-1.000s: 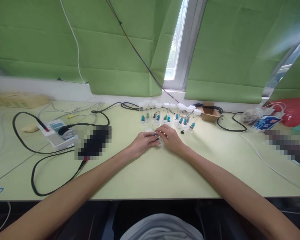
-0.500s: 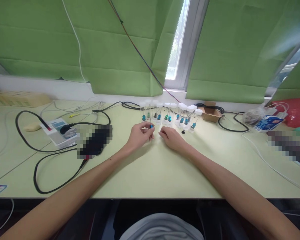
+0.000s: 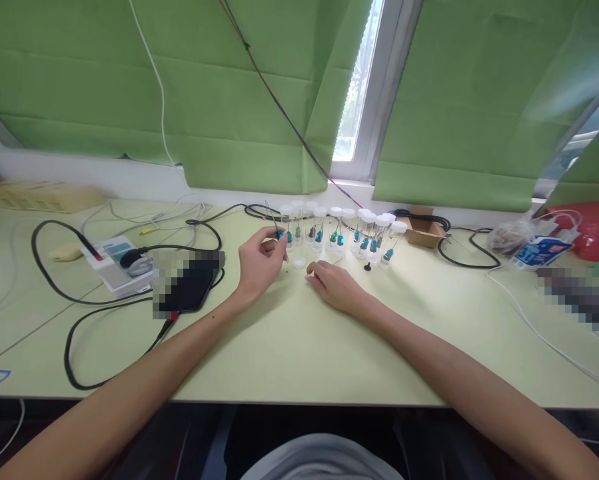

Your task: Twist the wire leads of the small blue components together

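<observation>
My left hand (image 3: 260, 261) is closed in a pinch on a small blue part with thin metal leads (image 3: 280, 235). The leads point up and to the left, just left of the vials. My right hand (image 3: 333, 283) rests on the table with its fingers curled together; whatever lies under the fingertips, if anything, is hidden. Between both hands a round white cap (image 3: 299, 263) lies on the table. Behind them stand several clear vials with white caps (image 3: 336, 230), holding blue and green parts with leads. A small black piece (image 3: 368, 267) lies in front of the vials.
An open brown cardboard box (image 3: 424, 230) stands right of the vials. To the left lie a black phone (image 3: 192, 283), a white power strip (image 3: 114, 267) and looping black cables (image 3: 66, 333). Plastic bags and a blue-white packet (image 3: 542, 252) are at the far right.
My left hand has moved left with the blue part, whose leads now show above it. The white cap has come into view. My right hand has shifted slightly left and down.
</observation>
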A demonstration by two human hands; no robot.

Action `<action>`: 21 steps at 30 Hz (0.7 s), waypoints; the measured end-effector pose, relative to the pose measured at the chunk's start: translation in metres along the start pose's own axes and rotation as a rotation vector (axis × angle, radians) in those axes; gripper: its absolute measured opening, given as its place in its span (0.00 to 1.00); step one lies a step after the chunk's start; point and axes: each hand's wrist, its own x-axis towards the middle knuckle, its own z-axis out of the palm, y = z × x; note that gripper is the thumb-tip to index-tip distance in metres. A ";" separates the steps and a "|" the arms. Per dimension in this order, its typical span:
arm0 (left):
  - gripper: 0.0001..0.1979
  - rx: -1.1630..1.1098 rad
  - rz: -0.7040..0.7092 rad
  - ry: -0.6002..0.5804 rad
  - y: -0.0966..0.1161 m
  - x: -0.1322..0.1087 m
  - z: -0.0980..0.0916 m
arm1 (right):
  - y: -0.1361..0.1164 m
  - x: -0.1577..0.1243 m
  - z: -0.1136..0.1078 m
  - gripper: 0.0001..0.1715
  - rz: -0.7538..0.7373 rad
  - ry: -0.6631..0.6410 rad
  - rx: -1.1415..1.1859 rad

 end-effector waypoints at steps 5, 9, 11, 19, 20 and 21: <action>0.12 0.034 0.003 0.010 -0.007 0.000 -0.002 | -0.021 0.017 0.000 0.15 -0.081 -0.113 -0.184; 0.12 0.034 0.001 0.005 -0.006 -0.002 -0.002 | -0.030 0.041 0.006 0.16 -0.132 -0.177 -0.303; 0.12 0.029 -0.001 0.000 -0.004 -0.003 -0.001 | -0.033 0.053 0.011 0.16 -0.149 -0.225 -0.351; 0.14 0.081 -0.048 -0.009 -0.004 -0.008 -0.002 | -0.044 0.075 0.020 0.17 -0.121 -0.315 -0.352; 0.14 0.082 -0.053 -0.010 -0.004 -0.008 -0.002 | -0.046 0.076 0.019 0.17 -0.108 -0.342 -0.344; 0.14 0.080 -0.057 -0.015 -0.004 -0.008 -0.002 | -0.047 0.078 0.018 0.16 -0.095 -0.366 -0.337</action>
